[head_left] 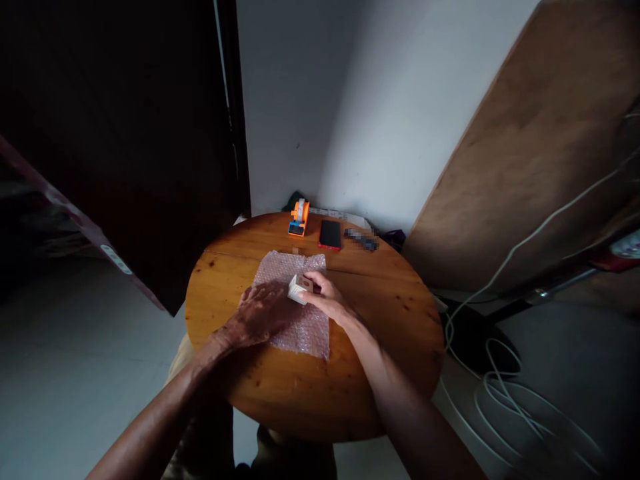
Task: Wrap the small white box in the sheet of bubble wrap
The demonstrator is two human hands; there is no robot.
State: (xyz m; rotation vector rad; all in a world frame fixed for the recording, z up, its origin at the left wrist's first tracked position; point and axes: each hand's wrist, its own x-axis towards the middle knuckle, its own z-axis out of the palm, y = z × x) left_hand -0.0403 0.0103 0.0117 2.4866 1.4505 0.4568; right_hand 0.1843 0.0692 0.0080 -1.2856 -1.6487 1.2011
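A sheet of bubble wrap (305, 337) lies spread on the round wooden table (390, 320). Over its middle, my right hand (324, 297) grips a small white box (299, 289) with a reddish mark on top, thumb on the near side and fingers on the far side. Whether the box rests on the wrap or hangs just above it, I cannot tell. My left hand (263, 305) lies flat, palm down with fingers stretched out, on the left part of the wrap, just left of the box and holding nothing.
Toward the table's far edge stand an orange tape dispenser (299, 219), a dark phone with a red edge (330, 235) and a blurred-out dark object (362, 239). A wall (320, 120) rises behind. White cable (500, 387) lies coiled on the floor at right.
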